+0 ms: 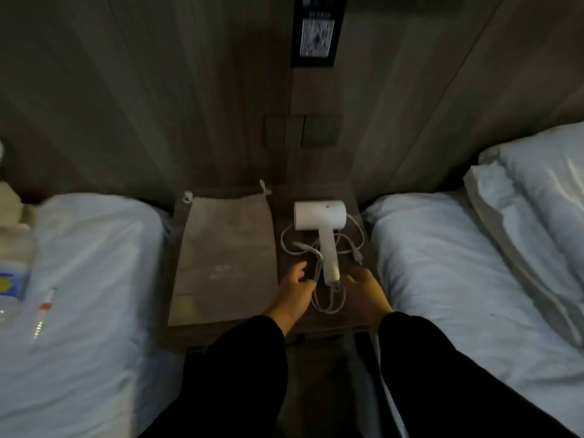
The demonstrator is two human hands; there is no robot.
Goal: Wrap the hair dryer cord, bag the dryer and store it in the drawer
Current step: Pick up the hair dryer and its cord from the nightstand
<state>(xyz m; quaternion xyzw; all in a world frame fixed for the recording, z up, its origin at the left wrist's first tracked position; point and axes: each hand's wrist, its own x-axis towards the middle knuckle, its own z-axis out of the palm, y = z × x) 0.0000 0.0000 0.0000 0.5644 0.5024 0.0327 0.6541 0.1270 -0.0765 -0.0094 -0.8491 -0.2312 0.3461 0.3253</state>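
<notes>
Between the left bed [94, 279] and the right bed [442, 279], on the small desk [240, 335], the white hair dryer [319, 216] lies flat, its cord [328, 306] strewn in loose crossing loops around the handle, with the flat drawstring bag [221, 248] just beside it. The left hand [292, 290] and the right hand [366, 290] flank the handle end, fingers relaxed and gripping nothing. Lifting the dryer carelessly could drag those loops and the plug [358, 257] into a knot or off the desk edge, and a slack winding would likely snag at the bag's mouth.
</notes>
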